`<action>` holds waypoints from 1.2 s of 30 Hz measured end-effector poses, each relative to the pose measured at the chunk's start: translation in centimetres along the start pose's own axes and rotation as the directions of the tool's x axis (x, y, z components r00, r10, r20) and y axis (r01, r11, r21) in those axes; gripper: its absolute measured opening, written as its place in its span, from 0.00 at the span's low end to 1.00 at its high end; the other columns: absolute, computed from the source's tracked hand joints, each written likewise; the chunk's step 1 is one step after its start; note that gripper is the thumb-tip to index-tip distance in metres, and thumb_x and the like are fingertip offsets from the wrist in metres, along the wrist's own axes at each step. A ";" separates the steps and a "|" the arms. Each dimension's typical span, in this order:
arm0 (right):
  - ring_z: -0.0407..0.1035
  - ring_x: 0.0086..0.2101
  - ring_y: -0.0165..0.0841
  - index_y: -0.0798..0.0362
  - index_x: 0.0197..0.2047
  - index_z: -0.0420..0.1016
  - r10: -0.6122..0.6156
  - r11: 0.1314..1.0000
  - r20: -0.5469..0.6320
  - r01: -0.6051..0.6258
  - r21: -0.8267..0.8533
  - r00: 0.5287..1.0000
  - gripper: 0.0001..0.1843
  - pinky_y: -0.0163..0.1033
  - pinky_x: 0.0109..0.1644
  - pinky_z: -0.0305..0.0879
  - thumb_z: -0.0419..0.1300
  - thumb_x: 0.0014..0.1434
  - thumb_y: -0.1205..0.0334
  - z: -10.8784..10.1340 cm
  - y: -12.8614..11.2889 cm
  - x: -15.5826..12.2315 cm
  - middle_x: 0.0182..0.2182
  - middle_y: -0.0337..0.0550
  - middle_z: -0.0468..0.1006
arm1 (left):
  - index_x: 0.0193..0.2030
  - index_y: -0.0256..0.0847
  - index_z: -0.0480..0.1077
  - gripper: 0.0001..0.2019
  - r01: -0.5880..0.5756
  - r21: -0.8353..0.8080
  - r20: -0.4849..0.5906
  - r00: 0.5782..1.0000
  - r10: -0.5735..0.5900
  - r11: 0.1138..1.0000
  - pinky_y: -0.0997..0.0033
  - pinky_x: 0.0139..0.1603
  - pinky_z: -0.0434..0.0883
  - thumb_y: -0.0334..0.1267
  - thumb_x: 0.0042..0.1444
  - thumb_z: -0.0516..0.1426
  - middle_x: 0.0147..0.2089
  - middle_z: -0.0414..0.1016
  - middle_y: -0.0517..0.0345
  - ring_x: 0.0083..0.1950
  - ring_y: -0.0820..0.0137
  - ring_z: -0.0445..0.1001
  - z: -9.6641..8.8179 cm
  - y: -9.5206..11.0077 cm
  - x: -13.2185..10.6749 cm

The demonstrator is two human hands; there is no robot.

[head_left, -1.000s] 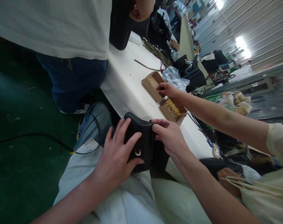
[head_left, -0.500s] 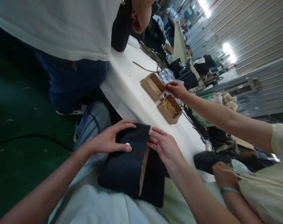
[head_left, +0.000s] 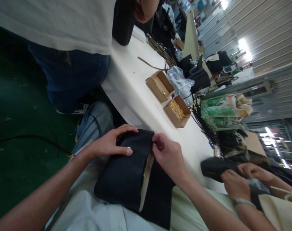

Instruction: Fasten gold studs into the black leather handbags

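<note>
Head view: left hand (head_left: 108,145) clasps the top of the bag (head_left: 122,176), fingers curled over its edge and thumb pressed on its black face. Right hand (head_left: 168,154) pinches the flap edge just beside it. The bag lies under both hands, on the lap. Boxes (head_left: 172,118) of gold fittings sit beyond the right hand. A co-worker's hands (head_left: 232,184) hold a black piece (head_left: 213,166) to its right.

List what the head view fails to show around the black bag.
Head view only:
- The right hand curls shut, hiding what it pinches at the edge of the black bag.
- The gold pieces in the cardboard box are too small to identify.
- The dark item is partly covered by a co-worker's hand.
</note>
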State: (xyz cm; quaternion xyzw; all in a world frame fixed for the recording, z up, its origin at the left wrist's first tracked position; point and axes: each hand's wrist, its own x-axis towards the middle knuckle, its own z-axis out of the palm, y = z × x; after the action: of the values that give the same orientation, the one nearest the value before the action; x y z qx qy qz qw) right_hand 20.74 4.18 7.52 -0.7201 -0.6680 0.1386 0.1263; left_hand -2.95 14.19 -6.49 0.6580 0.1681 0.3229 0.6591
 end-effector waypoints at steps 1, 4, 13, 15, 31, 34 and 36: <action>0.80 0.36 0.37 0.48 0.49 0.79 -0.097 0.977 -0.001 0.095 -0.193 0.995 0.09 0.42 0.44 0.70 0.59 0.72 0.66 -0.2 0.2 0.0 0.38 0.43 0.86 | 0.72 0.45 0.72 0.36 0.006 -0.012 -0.005 1.000 -0.006 1.000 0.49 0.79 0.67 0.49 0.59 0.73 0.74 0.72 0.47 0.76 0.49 0.72 0.1 -0.1 0.0; 0.76 0.37 0.40 0.48 0.58 0.84 -0.365 0.758 0.100 0.358 -0.545 0.926 0.15 0.46 0.46 0.66 0.56 0.78 0.64 -1.3 0.7 0.9 0.38 0.48 0.85 | 0.71 0.44 0.72 0.37 0.044 -0.084 -0.021 0.999 -0.046 0.996 0.50 0.77 0.69 0.49 0.57 0.74 0.73 0.74 0.46 0.74 0.49 0.73 0.3 -0.3 -0.2; 0.73 0.35 0.37 0.54 0.46 0.78 -0.483 0.591 0.589 0.738 -0.326 0.648 0.13 0.41 0.39 0.66 0.52 0.77 0.69 -2.4 1.5 6.5 0.49 0.52 0.83 | 0.73 0.44 0.71 0.39 0.180 -0.220 0.099 0.982 -0.162 0.959 0.49 0.74 0.74 0.47 0.56 0.75 0.74 0.75 0.45 0.72 0.48 0.76 -0.9 -0.5 -0.2; 0.71 0.32 0.37 0.55 0.45 0.78 -0.406 0.647 0.633 0.697 -0.310 0.659 0.09 0.42 0.37 0.63 0.55 0.73 0.69 -2.8 0.5 6.9 0.43 0.52 0.82 | 0.74 0.44 0.71 0.41 0.240 -0.186 0.153 0.965 -0.213 0.953 0.46 0.76 0.72 0.47 0.55 0.75 0.72 0.77 0.46 0.72 0.49 0.77 -1.8 0.7 0.1; 0.69 0.24 0.34 0.51 0.29 0.76 -0.107 0.917 0.624 0.320 -0.239 0.774 0.08 0.38 0.29 0.56 0.65 0.56 0.73 -1.9 -1.8 0.0 0.25 0.45 0.81 | 0.46 0.41 0.81 0.09 0.098 0.608 0.198 0.942 -0.270 0.788 0.57 0.45 0.78 0.42 0.64 0.70 0.43 0.87 0.45 0.45 0.47 0.87 6.6 9.1 -1.3; 0.67 0.25 0.33 0.51 0.28 0.73 -0.085 0.928 0.633 0.292 -0.230 0.769 0.08 0.38 0.30 0.55 0.65 0.54 0.73 -1.8 -2.1 -0.7 0.26 0.44 0.80 | 0.49 0.41 0.79 0.07 0.028 0.597 0.246 0.945 -0.216 0.801 0.58 0.43 0.77 0.42 0.73 0.64 0.46 0.87 0.46 0.47 0.50 0.87 7.2 7.7 -1.8; 0.64 0.23 0.31 0.51 0.26 0.71 -0.027 0.957 0.631 0.202 -0.207 0.776 0.10 0.38 0.29 0.53 0.65 0.53 0.73 -1.7 -2.4 -0.8 0.23 0.39 0.76 | 0.48 0.39 0.77 0.05 -0.054 0.671 0.265 0.949 -0.171 0.740 0.58 0.42 0.77 0.38 0.74 0.61 0.45 0.86 0.45 0.46 0.50 0.86 7.8 7.4 -2.0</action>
State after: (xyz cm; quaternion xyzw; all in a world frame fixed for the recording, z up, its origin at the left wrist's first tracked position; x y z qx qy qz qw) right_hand 19.14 3.61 10.01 -0.6018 -0.7275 0.2699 -0.1892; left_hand -0.87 6.40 0.93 0.8870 0.1883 0.1123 0.4063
